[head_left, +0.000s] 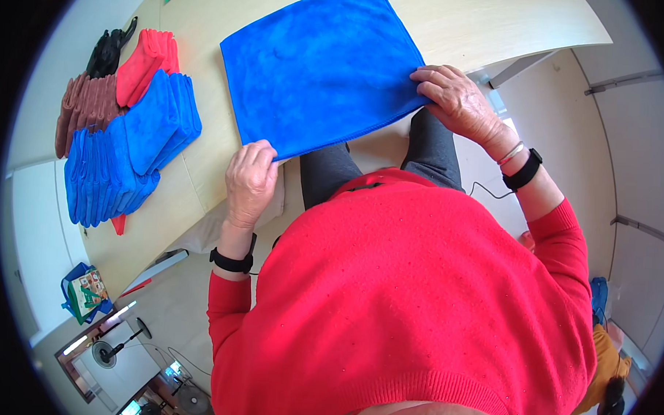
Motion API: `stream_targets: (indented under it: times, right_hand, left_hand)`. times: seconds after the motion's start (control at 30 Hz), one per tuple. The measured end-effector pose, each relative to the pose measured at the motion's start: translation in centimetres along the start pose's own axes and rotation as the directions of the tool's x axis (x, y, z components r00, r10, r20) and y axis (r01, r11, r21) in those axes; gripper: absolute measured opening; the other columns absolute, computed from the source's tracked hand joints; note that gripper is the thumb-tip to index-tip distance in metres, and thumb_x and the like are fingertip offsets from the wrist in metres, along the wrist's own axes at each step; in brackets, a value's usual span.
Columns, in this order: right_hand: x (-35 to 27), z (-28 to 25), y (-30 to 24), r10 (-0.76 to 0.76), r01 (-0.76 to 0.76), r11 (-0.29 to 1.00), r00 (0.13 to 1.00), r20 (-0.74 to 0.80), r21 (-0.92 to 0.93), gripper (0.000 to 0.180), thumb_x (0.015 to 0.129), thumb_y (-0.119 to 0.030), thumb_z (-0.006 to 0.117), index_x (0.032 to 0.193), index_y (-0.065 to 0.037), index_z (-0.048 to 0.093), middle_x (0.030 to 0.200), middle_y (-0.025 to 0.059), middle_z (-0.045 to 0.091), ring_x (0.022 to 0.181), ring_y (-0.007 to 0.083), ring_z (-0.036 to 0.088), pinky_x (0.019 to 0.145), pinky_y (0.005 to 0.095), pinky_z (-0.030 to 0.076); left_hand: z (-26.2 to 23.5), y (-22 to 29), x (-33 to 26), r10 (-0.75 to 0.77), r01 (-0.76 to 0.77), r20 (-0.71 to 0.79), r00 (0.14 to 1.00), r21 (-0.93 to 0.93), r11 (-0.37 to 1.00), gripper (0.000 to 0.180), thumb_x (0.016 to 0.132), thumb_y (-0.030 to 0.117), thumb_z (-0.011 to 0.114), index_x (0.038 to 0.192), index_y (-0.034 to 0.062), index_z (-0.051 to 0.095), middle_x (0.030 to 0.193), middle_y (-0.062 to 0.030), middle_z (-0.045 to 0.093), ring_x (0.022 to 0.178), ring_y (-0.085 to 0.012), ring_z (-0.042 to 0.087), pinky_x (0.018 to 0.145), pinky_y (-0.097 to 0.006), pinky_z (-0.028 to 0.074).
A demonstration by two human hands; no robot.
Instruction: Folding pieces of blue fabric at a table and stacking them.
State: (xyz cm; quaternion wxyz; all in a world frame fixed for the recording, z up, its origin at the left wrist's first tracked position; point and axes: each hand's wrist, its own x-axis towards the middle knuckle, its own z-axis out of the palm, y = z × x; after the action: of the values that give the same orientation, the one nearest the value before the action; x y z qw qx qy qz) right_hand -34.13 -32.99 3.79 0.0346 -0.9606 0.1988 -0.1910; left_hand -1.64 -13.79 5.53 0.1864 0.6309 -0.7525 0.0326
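A blue towel lies spread flat on the pale wooden table in front of me, its near edge at the table's front edge. My left hand pinches the towel's near left corner, fingers closed with the thumb hidden. At the near right corner, my right hand grips the cloth with bent fingers. The near hem runs fairly straight between both hands. Black bands circle both wrists, and a bracelet sits on the right one.
Left on the table stand folded blue towels, brown towels, red towels and a black cloth item. A bag stands beyond the table's left end. A fan shows at lower left.
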Motion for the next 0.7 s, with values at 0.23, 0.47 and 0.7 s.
stream_targets:
  times: [0.23,0.47,0.7]
  right_hand:
    - [3.1,-2.5,1.9,0.063,-0.137,0.959,0.956,0.286,0.248,0.022,0.085,-0.019,0.063,0.104,-0.009,0.057,0.117,0.0108,0.058,0.114,0.029,0.052,0.096,0.0393,0.042]
    - [17.6,4.3,-0.1,-0.027,0.026,1.0,0.966,0.256,0.005,0.06,0.084,-0.039,0.062,0.136,-0.019,0.041,0.136,0.0129,0.042,0.124,0.0325,0.041,0.095,0.0452,0.041]
    - [18.2,6.7,-5.9,0.051,-0.005,0.992,0.931,0.363,-0.127,0.056,0.082,-0.042,0.062,0.13,-0.018,0.046,0.129,0.0125,0.046,0.119,0.0324,0.043,0.091,0.0451,0.043]
  left_hand:
    - [-1.6,0.0,2.4,-0.003,0.039,0.191,0.982,-0.186,0.982,0.017,0.075,0.01,0.066,0.088,0.0034,0.058,0.096,-0.0113,0.061,0.093,-0.0301,0.058,0.077,-0.038,0.048]
    - [3.8,-11.3,13.8,0.091,-0.101,0.114,0.989,0.086,0.991,0.046,0.087,0.021,0.057,0.13,0.0075,0.046,0.133,-0.0172,0.045,0.124,-0.033,0.042,0.103,-0.039,0.034]
    - [8.0,-14.8,19.1,0.152,-0.19,0.23,0.961,0.152,0.97,0.044,0.093,0.027,0.048,0.136,0.0198,0.041,0.139,-0.0133,0.039,0.128,-0.0302,0.037,0.106,-0.037,0.032]
